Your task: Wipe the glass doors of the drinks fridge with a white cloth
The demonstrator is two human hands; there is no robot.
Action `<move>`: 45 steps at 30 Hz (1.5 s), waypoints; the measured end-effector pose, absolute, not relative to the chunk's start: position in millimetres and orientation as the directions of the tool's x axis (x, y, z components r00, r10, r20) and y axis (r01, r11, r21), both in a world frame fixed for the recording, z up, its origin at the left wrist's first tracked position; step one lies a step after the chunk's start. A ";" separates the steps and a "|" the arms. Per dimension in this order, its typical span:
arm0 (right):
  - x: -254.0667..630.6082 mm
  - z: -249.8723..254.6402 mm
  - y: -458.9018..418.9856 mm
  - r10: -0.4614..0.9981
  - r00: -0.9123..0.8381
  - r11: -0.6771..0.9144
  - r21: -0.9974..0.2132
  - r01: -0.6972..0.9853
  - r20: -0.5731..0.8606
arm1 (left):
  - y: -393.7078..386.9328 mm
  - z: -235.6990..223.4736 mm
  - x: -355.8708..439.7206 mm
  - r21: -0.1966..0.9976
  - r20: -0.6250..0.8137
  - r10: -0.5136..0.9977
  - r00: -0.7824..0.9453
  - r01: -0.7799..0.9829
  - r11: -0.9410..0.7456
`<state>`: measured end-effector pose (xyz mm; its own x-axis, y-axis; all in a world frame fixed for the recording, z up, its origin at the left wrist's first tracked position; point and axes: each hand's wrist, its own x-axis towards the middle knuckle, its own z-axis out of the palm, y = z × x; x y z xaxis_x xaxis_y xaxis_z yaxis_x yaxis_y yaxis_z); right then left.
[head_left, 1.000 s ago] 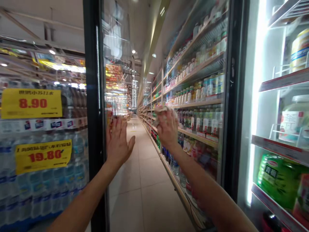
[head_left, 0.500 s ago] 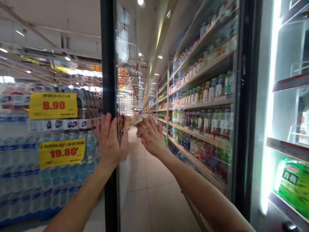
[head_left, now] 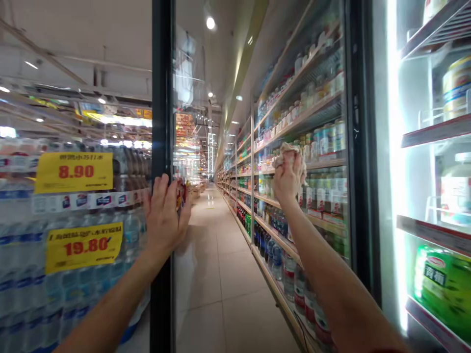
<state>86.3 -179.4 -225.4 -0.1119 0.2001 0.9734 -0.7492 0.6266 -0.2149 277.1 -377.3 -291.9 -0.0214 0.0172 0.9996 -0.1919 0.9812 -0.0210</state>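
A glass cooler door (head_left: 209, 274) with a black frame (head_left: 162, 117) stands swung out in front of me. My left hand (head_left: 164, 213) lies against the frame's left upright, fingers stretched upward and thumb apart on the glass side. Higher and to the right, my right hand (head_left: 289, 184) presses a crumpled pale cloth (head_left: 292, 154) to the glass. The cloth bunches above and around the fingers, hiding part of them. Bottles on shelves (head_left: 305, 115) and a long aisle show in or through the glass; reflection and see-through view are hard to separate.
On the right, the lit cooler's shelves (head_left: 434, 233) hold a green pack (head_left: 443, 289), a white-labelled bottle (head_left: 456, 191) and a can. Stacked packs of bottled water (head_left: 88, 289) stand on the left, with yellow price signs (head_left: 75, 171) on them. The door's right upright (head_left: 362, 147) is nearest the cooler.
My right hand has moved the cloth right and slightly up across the glass. My left hand stays on the frame. The view has shifted a little.
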 end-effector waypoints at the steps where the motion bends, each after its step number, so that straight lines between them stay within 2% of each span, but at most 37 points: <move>1: 85.2 -227.4 -176.2 0.232 -0.120 0.619 -0.242 -0.747 0.965 | -375.5 -288.5 273.1 -0.024 1.000 0.021 -0.016 -0.188 0.982; 2: 88.7 -232.0 -178.8 0.213 -0.103 0.618 -0.216 -0.756 0.972 | -373.2 -285.1 268.1 -0.029 1.000 0.028 -0.012 -0.180 0.983; 3: 95.6 -238.5 -185.8 0.145 -0.059 0.620 -0.138 -0.772 0.988 | -370.5 -281.7 262.4 -0.036 0.999 0.035 -0.012 -0.170 0.985; 6: 115.6 -257.0 -209.3 -0.218 0.147 0.570 0.248 -0.783 0.965 | -362.5 -273.2 245.6 -0.050 0.998 0.043 -0.052 -0.141 0.989; 7: 116.0 -259.3 -209.4 -0.283 0.176 0.555 0.311 -0.772 0.943 | -361.1 -271.1 241.5 -0.047 0.997 0.038 -0.070 -0.135 0.990; 8: 111.4 -258.8 -202.9 -0.302 0.175 0.560 0.323 -0.763 0.937 | -360.6 -269.6 238.7 -0.036 0.996 0.025 -0.087 -0.132 0.991; 10: 88.7 -250.1 -171.4 -0.195 0.090 0.631 0.195 -0.751 0.977 | -362.0 -267.9 236.3 -0.004 0.995 -0.010 -0.103 -0.136 0.991; 12: 57.0 -236.2 -127.8 0.031 -0.028 0.682 -0.042 -0.730 0.999 | -364.5 -267.6 236.5 0.014 0.994 -0.031 -0.107 -0.152 0.988; 14: 32.0 -224.4 -93.7 0.322 -0.165 0.638 -0.343 -0.690 0.932 | -365.2 -267.8 236.3 0.013 0.994 -0.032 -0.106 -0.168 0.986; 15: 26.0 -221.3 -85.7 0.416 -0.206 0.600 -0.437 -0.669 0.886 | -364.3 -267.9 235.3 0.014 0.994 -0.032 -0.103 -0.176 0.984; 16: 24.9 -220.7 -84.9 0.463 -0.225 0.575 -0.484 -0.660 0.857 | -362.5 -267.8 233.8 0.018 0.994 -0.037 -0.100 -0.183 0.983; 17: 28.4 -222.4 -90.7 0.458 -0.223 0.575 -0.479 -0.664 0.860 | -360.1 -267.6 231.8 0.026 0.994 -0.044 -0.095 -0.188 0.982; 19: 43.3 -230.4 -114.5 0.302 -0.163 0.629 -0.325 -0.706 0.939 | -354.5 -267.1 227.1 0.044 0.994 -0.063 -0.093 -0.195 0.980; 22: 58.7 -241.6 -139.2 -0.122 0.023 0.653 0.098 -0.751 0.992 | -348.7 -266.9 222.0 0.055 0.993 -0.073 -0.091 -0.191 0.980; 23: 56.6 -242.5 -135.6 -0.209 0.068 0.643 0.189 -0.742 0.976 | -348.0 -267.0 221.5 0.053 0.994 -0.071 -0.087 -0.191 0.980; 24: 50.2 -241.8 -125.2 -0.238 0.089 0.647 0.226 -0.728 0.967 | -348.0 -267.0 221.4 0.048 0.994 -0.065 -0.084 -0.191 0.981; 25: 40.4 -239.7 -109.4 -0.188 0.074 0.673 0.183 -0.716 0.979 | -348.3 -267.1 221.7 0.040 0.995 -0.057 -0.081 -0.192 0.981; 26: 28.3 -237.0 -90.5 -0.071 0.022 0.706 0.066 -0.705 0.997 | -348.7 -267.2 222.0 0.036 0.996 -0.051 -0.075 -0.194 0.980; 29: -3.6 -231.4 -43.0 0.341 -0.182 0.678 -0.375 -0.632 0.922 | -348.2 -269.0 220.4 0.049 0.996 -0.062 -0.065 -0.188 0.981; 30: -7.4 -232.9 -38.0 0.413 -0.219 0.650 -0.455 -0.609 0.884 | -346.6 -270.6 218.3 0.052 0.995 -0.066 -0.069 -0.185 0.981; 31: -6.2 -236.8 -40.3 0.426 -0.224 0.644 -0.468 -0.606 0.877 | -344.1 -272.8 215.2 0.049 0.995 -0.063 -0.073 -0.180 0.982; 33: 9.5 -252.0 -63.6 0.315 -0.156 0.685 -0.338 -0.645 0.936 | -336.1 -279.2 207.2 0.011 0.994 -0.028 -0.102 -0.169 0.986; 35: 33.8 -273.5 -98.6 0.093 -0.050 0.716 -0.101 -0.691 0.994 | -325.7 -287.2 198.9 -0.039 0.992 0.020 -0.127 -0.144 0.989; 37: 52.3 -294.8 -124.5 -0.158 0.055 0.680 0.149 -0.718 0.986 | -315.8 -295.2 193.3 -0.057 0.990 0.041 -0.138 -0.117 0.991; 38: 55.4 -303.8 -128.7 -0.231 0.084 0.657 0.219 -0.722 0.969 | -312.0 -299.1 192.1 -0.056 0.989 0.040 -0.144 -0.107 0.993; 39: 53.6 -311.2 -126.0 -0.256 0.090 0.648 0.240 -0.722 0.962 | -309.2 -302.8 192.0 -0.053 0.988 0.037 -0.151 -0.101 0.994; 40: 47.1 -317.1 -117.0 -0.217 0.063 0.666 0.195 -0.720 0.974 | -307.4 -306.7 192.7 -0.052 0.986 0.036 -0.160 -0.098 0.994; 41: 37.0 -322.0 -103.2 -0.108 0.004 0.699 0.078 -0.710 0.994 | -306.5 -310.9 193.9 -0.056 0.985 0.039 -0.168 -0.099 0.994; 43: 13.5 -330.2 -71.4 0.208 -0.122 0.719 -0.236 -0.654 0.971 | -305.8 -320.9 196.3 -0.080 0.982 0.060 -0.182 -0.107 0.991; 45: 0.0 -340.3 -52.0 0.441 -0.164 0.664 -0.443 -0.602 0.883 | -303.9 -333.0 196.3 -0.122 0.975 0.097 -0.198 -0.118 0.985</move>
